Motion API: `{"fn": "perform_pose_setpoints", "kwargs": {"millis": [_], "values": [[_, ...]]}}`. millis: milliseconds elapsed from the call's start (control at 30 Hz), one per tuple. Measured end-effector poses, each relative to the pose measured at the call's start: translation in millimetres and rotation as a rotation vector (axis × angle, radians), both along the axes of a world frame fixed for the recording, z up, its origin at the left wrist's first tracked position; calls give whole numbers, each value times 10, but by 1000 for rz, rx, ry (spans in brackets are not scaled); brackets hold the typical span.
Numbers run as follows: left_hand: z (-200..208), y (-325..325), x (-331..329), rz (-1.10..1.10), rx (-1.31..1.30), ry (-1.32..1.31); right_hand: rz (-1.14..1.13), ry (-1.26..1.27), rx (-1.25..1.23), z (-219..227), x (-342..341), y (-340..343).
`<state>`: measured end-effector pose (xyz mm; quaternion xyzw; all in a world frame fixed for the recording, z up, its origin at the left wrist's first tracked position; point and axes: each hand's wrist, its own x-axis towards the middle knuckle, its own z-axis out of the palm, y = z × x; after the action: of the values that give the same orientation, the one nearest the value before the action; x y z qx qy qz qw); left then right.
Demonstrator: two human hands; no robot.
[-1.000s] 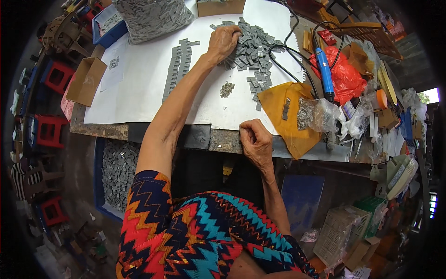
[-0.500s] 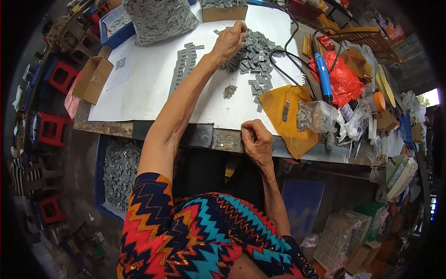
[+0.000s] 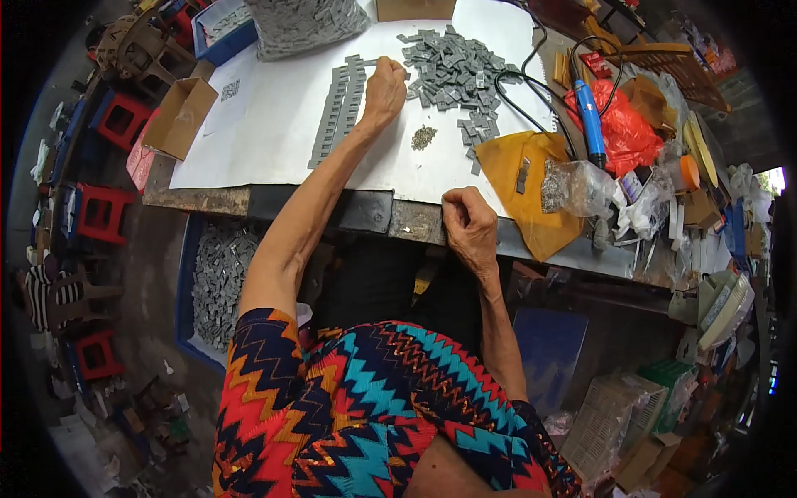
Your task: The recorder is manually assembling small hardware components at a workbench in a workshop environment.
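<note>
Left grip [image 3: 384, 91], fingers bunched, sits beside two grey rows [image 3: 328, 120] at its eight o'clock; whether it's clamped on a piece, I can't tell. Loose grey pieces [image 3: 457, 70] heap at its two o'clock. Right grip [image 3: 471, 228] curls at the tabletop [image 3: 419, 222] edge, five o'clock from the left, contents hidden.

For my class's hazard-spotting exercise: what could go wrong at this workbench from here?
The left hand is right beside the two rows of gray pieces; a brush might knock them out of line.

The small heap of tiny bits lies loose on the white sheet, so a sweeping hand could scatter it.

The black cable loops by the gray pile; a tug might drag pieces.
</note>
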<state>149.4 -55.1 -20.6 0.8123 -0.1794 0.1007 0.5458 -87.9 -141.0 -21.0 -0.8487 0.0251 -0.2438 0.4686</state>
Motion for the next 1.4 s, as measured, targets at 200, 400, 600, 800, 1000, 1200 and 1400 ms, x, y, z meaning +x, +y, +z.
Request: {"fn": "perform_pose_setpoints", "kwargs": {"millis": [200,400,600,800,1000,1200,1400], "values": [[-151,-205,-13,30,44,21,0,46,-7,17,23,6],[-95,-251,68,145,-156,34,-14,45,6,10,-34,17],[-129,-313,328,149,-302,85,-16,24,9,2,-2,28],[-301,-567,560,108,-271,-26,8,67,27,27,0,36],[-305,-732,502,-28,-311,-97,-2,70,45,39,-16,15],[-393,-630,976,186,-148,-270,-7,87,15,48,-26,32],[-326,-780,1017,-53,-166,-129,2,94,49,59,42,7]]}}
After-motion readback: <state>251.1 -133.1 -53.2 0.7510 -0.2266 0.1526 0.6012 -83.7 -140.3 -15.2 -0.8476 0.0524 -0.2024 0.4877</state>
